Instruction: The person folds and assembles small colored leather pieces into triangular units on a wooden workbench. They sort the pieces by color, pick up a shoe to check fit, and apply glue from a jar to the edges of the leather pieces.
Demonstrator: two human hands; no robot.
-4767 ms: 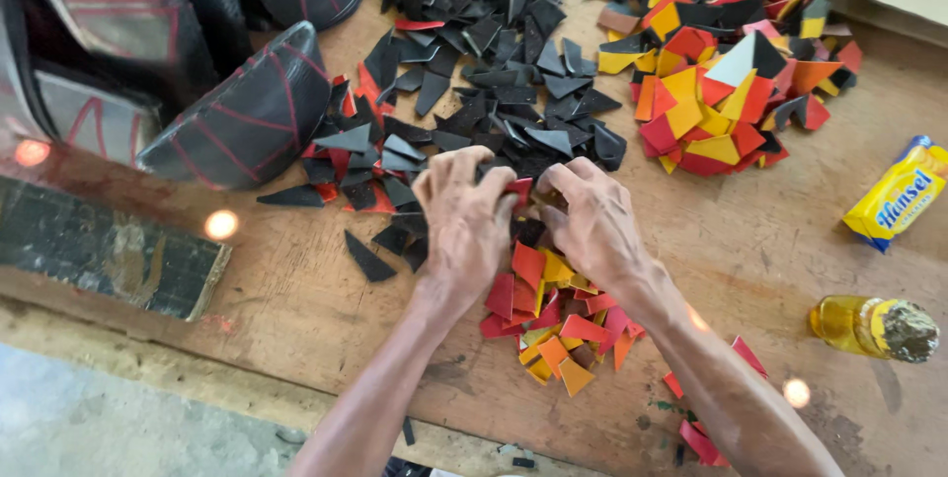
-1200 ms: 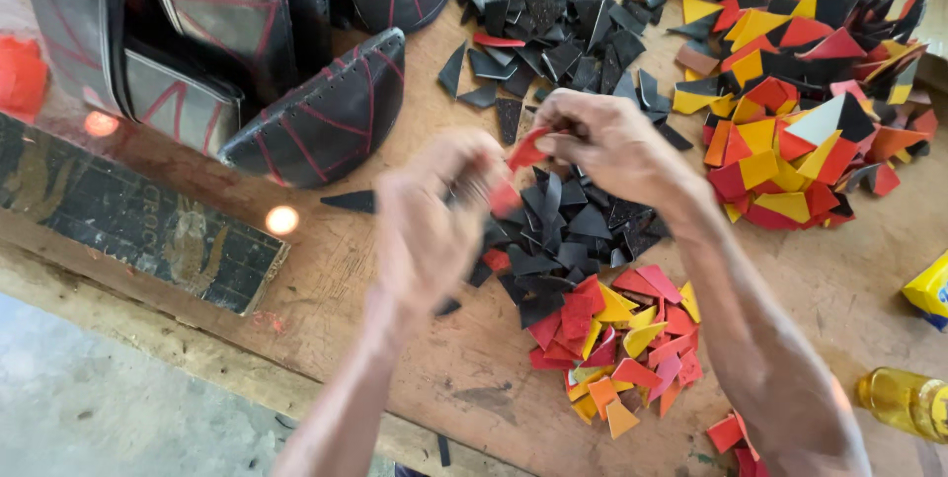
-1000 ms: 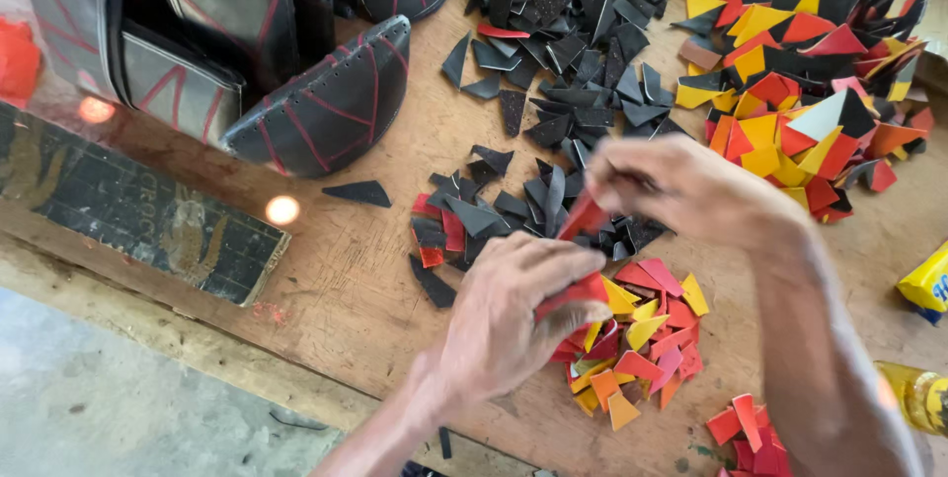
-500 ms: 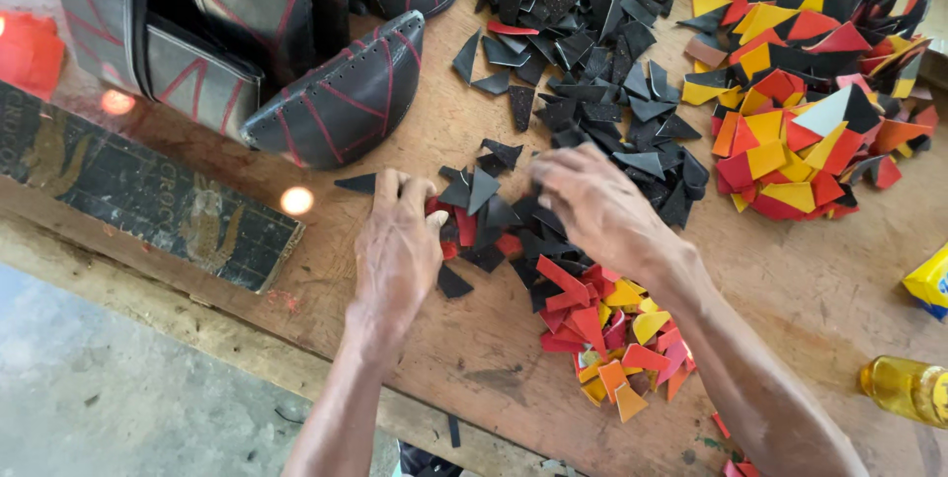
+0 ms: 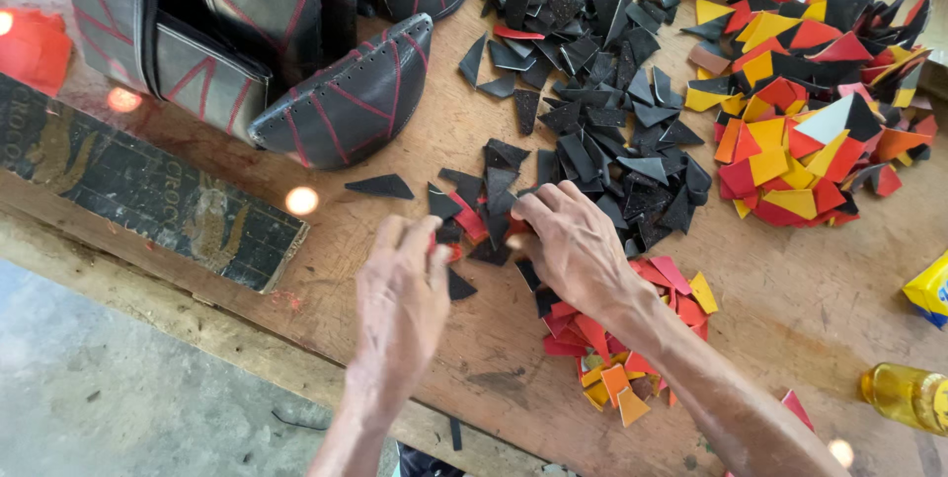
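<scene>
Pretty crowded wooden tabletop (image 5: 395, 339): black stitched panels (image 5: 346, 102) up top, a big black triangle pile (image 5: 592, 72), a mixed red-yellow heap (image 5: 810, 112) to the right. Left hand (image 5: 400, 299) and right hand (image 5: 573, 245) both press on small black and red triangles (image 5: 484, 210) mid-table, points facing every which way. Can't tell either grip, fingers are blurred. Bare wood runs along the near edge.

Both hands, left hand (image 5: 400, 304) and right hand (image 5: 573, 245), rest on black triangular pieces (image 5: 494, 191).

Hands (image 5: 494, 260) on workbench (image 5: 395, 368), cut pieces (image 5: 592, 92) beyond, stitched panels (image 5: 346, 102) far-left, bottle (image 5: 904, 396) right
</scene>
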